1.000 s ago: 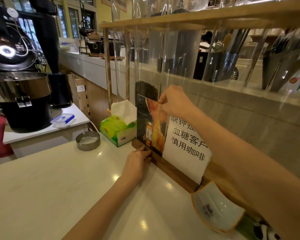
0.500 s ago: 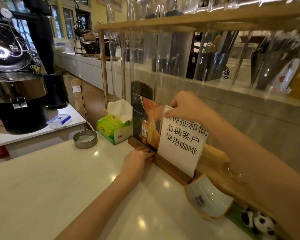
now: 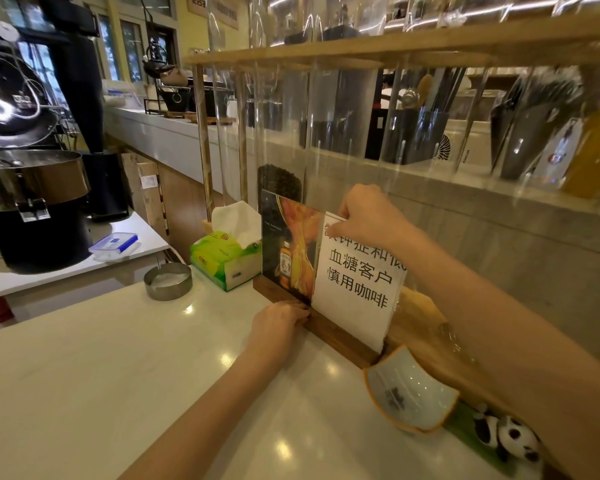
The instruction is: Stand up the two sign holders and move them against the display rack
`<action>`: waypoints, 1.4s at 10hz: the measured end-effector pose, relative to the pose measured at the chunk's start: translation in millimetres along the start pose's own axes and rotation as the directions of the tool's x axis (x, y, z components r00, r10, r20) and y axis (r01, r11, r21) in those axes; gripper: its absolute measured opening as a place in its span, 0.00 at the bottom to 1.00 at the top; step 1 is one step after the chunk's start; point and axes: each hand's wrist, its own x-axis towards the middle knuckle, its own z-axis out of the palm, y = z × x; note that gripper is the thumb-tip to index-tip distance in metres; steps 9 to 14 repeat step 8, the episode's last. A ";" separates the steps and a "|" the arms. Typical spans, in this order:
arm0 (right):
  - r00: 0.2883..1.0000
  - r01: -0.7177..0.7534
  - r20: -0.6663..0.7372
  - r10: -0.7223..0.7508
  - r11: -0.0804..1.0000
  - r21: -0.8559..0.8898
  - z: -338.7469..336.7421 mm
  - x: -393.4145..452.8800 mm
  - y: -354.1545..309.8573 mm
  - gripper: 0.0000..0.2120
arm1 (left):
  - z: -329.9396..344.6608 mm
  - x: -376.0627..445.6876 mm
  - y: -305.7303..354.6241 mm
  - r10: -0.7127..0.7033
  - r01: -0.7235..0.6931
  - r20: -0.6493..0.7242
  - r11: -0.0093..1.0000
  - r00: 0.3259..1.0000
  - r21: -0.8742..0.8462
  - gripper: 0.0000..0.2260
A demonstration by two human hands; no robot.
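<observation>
Two sign holders stand upright side by side on wooden bases, close against the wooden display rack (image 3: 343, 53) with its clear tubes. The left sign holder (image 3: 288, 251) shows a dark poster with an orange bottle. The right sign holder (image 3: 357, 282) carries a white sheet with black Chinese text. My right hand (image 3: 368, 216) pinches the top left corner of the white sign. My left hand (image 3: 281, 320) rests with its fingertips on the wooden base (image 3: 340, 336) where the two holders meet.
A green tissue box (image 3: 226, 261) sits left of the signs, with a round metal ashtray (image 3: 168, 281) beside it. A white curved dish (image 3: 409, 393) and a small panda toy (image 3: 506, 438) lie to the right. A roaster (image 3: 32, 202) stands on a side table at left.
My right hand slid from the seam between the two signs onto the top corner of the white sign. My left hand stayed at the base. The view shifted slightly.
</observation>
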 end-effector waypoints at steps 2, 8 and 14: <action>0.998 0.005 0.066 -0.006 1.000 0.012 -5.1 -1.4 -2.8 0.11 | -8.9 -2.2 4.9 0.003 -0.002 0.023 0.999 1.000 -0.051 0.13; 0.865 0.331 -0.502 -0.006 0.759 0.561 -23.8 -82.0 -84.8 0.13 | -178.3 -88.0 -19.0 -0.433 0.227 -0.097 0.635 0.896 -0.738 0.11; 0.865 0.331 -0.502 -0.006 0.759 0.561 -23.8 -82.0 -84.8 0.13 | -178.3 -88.0 -19.0 -0.433 0.227 -0.097 0.635 0.896 -0.738 0.11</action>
